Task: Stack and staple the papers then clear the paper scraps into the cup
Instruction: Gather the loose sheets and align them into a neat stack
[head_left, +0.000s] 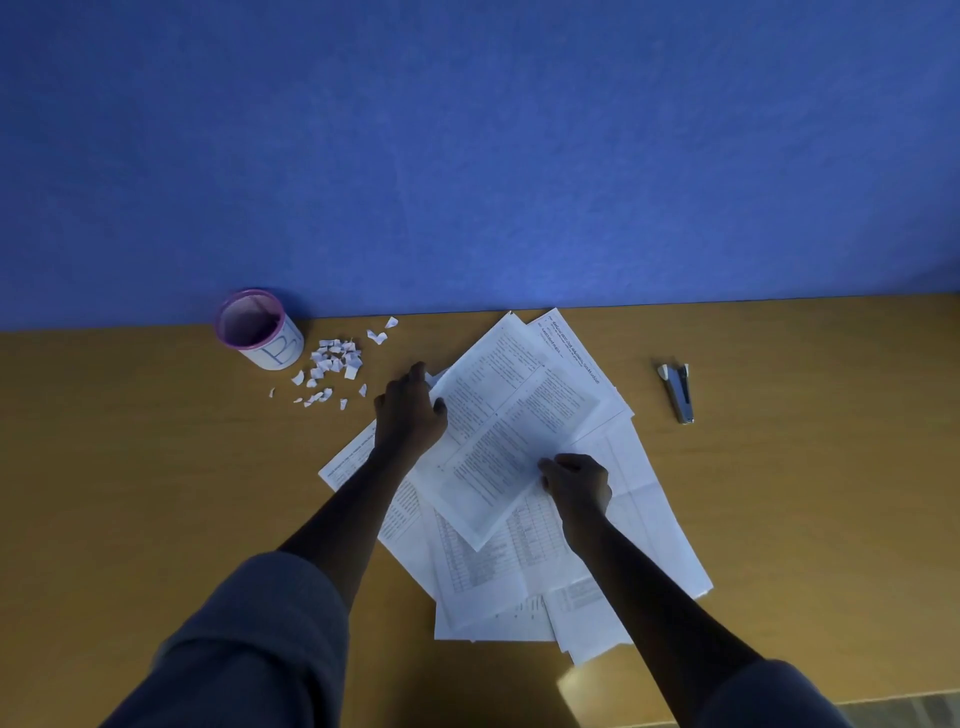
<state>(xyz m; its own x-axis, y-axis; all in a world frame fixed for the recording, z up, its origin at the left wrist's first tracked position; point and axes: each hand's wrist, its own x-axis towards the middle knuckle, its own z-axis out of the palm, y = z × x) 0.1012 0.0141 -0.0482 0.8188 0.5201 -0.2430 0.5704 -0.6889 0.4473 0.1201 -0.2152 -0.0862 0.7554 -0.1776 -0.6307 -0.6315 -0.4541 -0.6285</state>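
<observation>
Here the papers (483, 566) lie fanned in a loose, crooked pile at the middle of the counter (156, 441), their corners pointing every way. The far corners reach almost to the line where the counter meets the blue wall (467, 156). The nearest sheets stop short of the counter's front edge, which shows at the lower right.

The top sheet (498, 426) sits tilted on the pile. The left hand (410, 410) grips its left edge, fingers curled over the edge and thumb on the printed face. The right hand (576, 483) pinches the same sheet at its lower right side with fingers bent in. Both forearms are bare, with dark sleeves (249, 639) pushed up toward the elbows.

The cup (260, 332) stands upright at the far left, close to the wall, white with a purple rim. The paper scraps (332, 364) lie scattered just beside it on its right, between the cup and the left hand, with a few strays nearer the wall. The stapler (678, 392) lies well apart to the right of the pile, with bare counter between them.

Open counter spreads wide to the left of the pile and beyond the stapler on the right.

The cup carries a large blue letter, possibly a B. The sheets bear printed lines and tables, too small to read.
</observation>
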